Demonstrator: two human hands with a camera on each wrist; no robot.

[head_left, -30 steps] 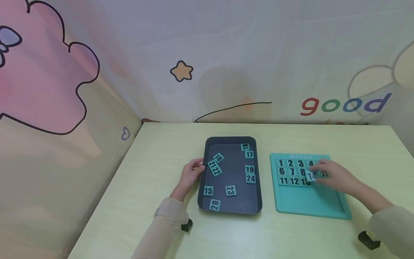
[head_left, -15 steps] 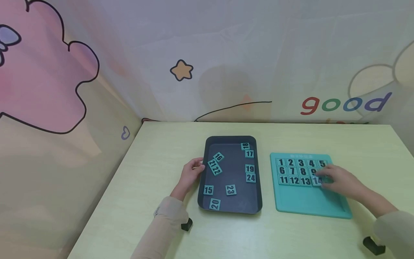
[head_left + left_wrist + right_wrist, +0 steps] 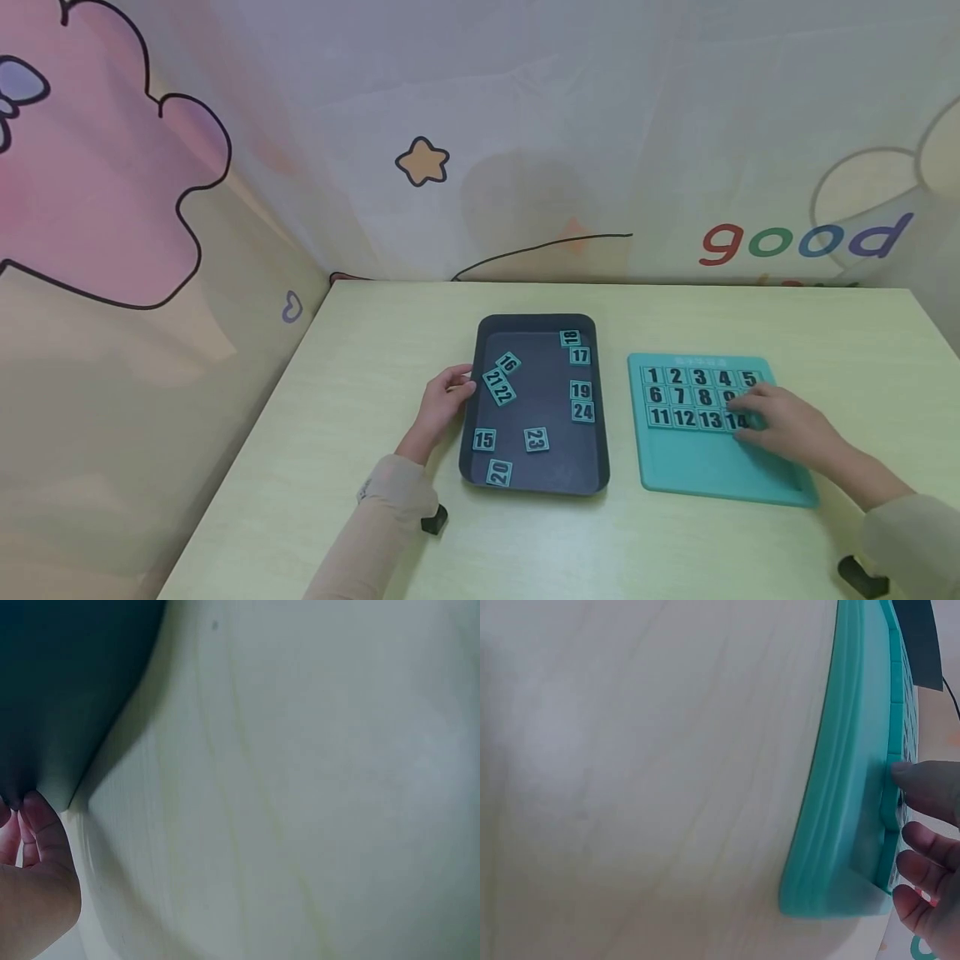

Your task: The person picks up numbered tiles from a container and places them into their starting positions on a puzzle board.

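A person's right hand (image 3: 795, 427) hovers low at the third row of a teal number board (image 3: 705, 467), where tile 14 (image 3: 736, 422), held in the fingers over the board a second ago, now lies beside tile 13 (image 3: 709, 419); the thumb touches its near edge, but whether the fingers pinch it or merely press cannot be told. The row reads 11 to 14, apparently one tile short of the board's five-tile top row, while tile 15 (image 3: 484, 440) lies in the dark tray (image 3: 540, 383) left of the board. There the left hand (image 3: 438, 407) grips the tray's rim on the side away from the board. A strip of pale table (image 3: 621, 417) parts tray from board, and smooth teal surface stretches from the third row to the board's near rim. Tile 19 (image 3: 581, 390) and tile 24 (image 3: 582, 412) crowd the tray wall facing the board, likely tight for fingertips
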